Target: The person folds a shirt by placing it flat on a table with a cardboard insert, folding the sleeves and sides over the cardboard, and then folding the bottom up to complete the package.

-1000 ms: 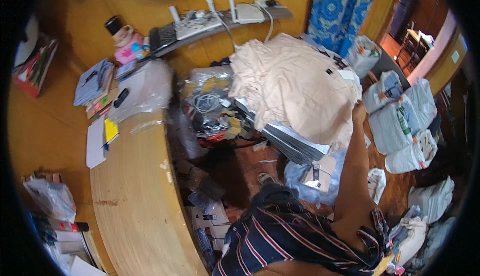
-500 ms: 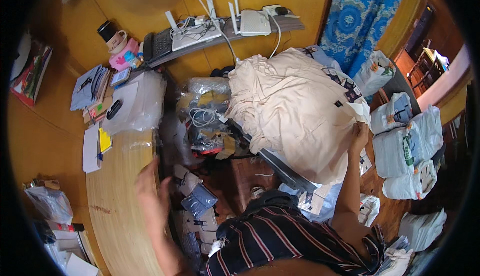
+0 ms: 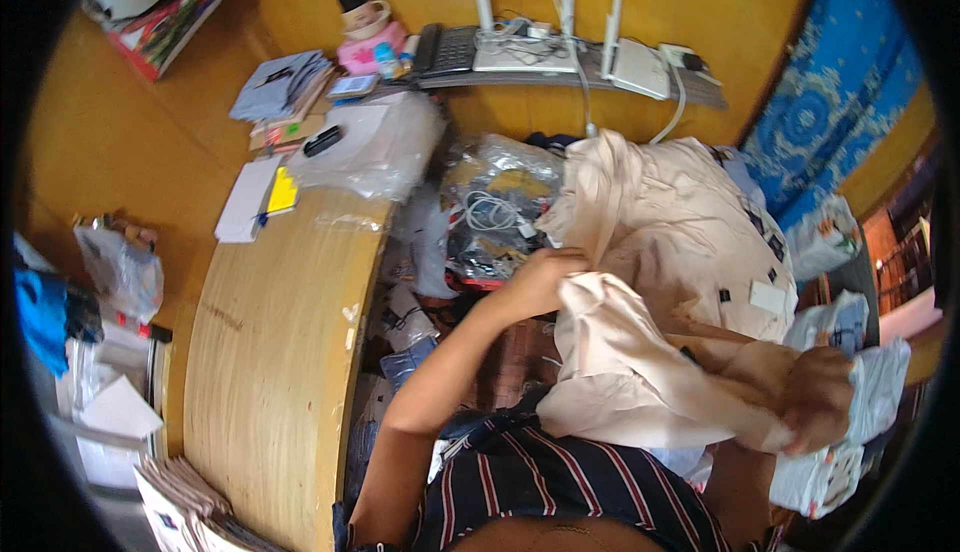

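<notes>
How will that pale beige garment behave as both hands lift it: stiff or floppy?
Likely floppy: the beige garment sags in folds between the left hand and right hand. Probably light, since it is gripped only at its edges. Its faint sheen hints it may slip.

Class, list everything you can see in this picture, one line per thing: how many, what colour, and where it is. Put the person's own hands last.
cloth garment: one, pale beige, held up between both hands at centre right
pile of beige cloth: one, pale beige, behind the held garment
curved wooden desk: one, light brown, left of centre
clear plastic bag of cables: one, transparent, centre
router: one, white, on the grey shelf at the wall
telephone: one, black, on the shelf
stack of papers: one, grey-white, upper left
yellow note pad: one, yellow, by the desk's far end
blue patterned curtain: one, blue, upper right
left hand: one, gripping the garment's upper edge
right hand: one, gripping the garment's lower right end
</notes>
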Demonstrator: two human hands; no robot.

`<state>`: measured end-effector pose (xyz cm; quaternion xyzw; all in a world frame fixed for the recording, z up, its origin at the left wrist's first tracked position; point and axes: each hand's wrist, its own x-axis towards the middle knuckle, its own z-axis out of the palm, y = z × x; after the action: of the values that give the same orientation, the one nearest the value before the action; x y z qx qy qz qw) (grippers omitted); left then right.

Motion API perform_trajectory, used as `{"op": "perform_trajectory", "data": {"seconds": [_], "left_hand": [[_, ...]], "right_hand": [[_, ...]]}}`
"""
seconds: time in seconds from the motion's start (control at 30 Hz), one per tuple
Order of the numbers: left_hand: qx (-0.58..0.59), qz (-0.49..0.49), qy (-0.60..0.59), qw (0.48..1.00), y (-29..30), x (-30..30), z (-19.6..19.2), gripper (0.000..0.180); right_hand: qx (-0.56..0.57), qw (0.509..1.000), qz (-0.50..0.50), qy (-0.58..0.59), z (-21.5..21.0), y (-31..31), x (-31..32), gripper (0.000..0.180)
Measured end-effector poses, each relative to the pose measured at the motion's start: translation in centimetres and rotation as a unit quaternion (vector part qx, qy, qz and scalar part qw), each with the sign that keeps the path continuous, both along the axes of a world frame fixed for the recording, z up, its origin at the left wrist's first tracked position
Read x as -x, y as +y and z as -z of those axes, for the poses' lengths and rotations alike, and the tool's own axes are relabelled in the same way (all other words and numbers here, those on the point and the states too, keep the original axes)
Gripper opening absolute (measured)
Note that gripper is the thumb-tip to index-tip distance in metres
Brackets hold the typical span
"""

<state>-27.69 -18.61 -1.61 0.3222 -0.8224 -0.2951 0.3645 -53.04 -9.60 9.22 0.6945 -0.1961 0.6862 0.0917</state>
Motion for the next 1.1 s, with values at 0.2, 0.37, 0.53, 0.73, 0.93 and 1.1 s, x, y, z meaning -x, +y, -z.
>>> {"op": "perform_trajectory", "data": {"seconds": [0.2, 0.37, 0.53, 0.73, 0.93, 1.1], "left_hand": [[0.103, -0.317, 0.025, 0.943, 14.1, -13.8, -10.9, 0.021], [0.247, -0.44, -0.1, 0.858, 20.8, -12.4, -14.3, 0.014], [0.116, -0.485, -0.114, 0.859, 26.8, -12.2, -15.2, 0.016], [0.243, -0.707, -0.253, 0.614, 29.9, -13.4, -14.5, 0.016], [0.163, -0.517, -0.156, 0.826, 29.6, -14.9, -11.4, 0.016], [0.115, -0.453, 0.04, 0.883, 29.5, -14.1, -9.1, 0.011]], "right_hand": [[-0.395, 0.821, -0.087, 0.403, 3.0, -6.8, -1.6, 0.024], [-0.399, 0.749, -0.192, 0.493, 13.8, -11.9, -7.8, 0.022], [-0.328, 0.905, -0.201, 0.183, 16.4, -14.7, -14.7, 0.031], [-0.446, 0.846, -0.186, 0.227, 15.9, -15.7, -18.1, 0.024], [-0.398, 0.863, 0.108, 0.293, 24.0, -20.7, -19.8, 0.025], [-0.511, 0.798, -0.312, -0.068, 13.9, -27.4, -26.2, 0.037]]}}
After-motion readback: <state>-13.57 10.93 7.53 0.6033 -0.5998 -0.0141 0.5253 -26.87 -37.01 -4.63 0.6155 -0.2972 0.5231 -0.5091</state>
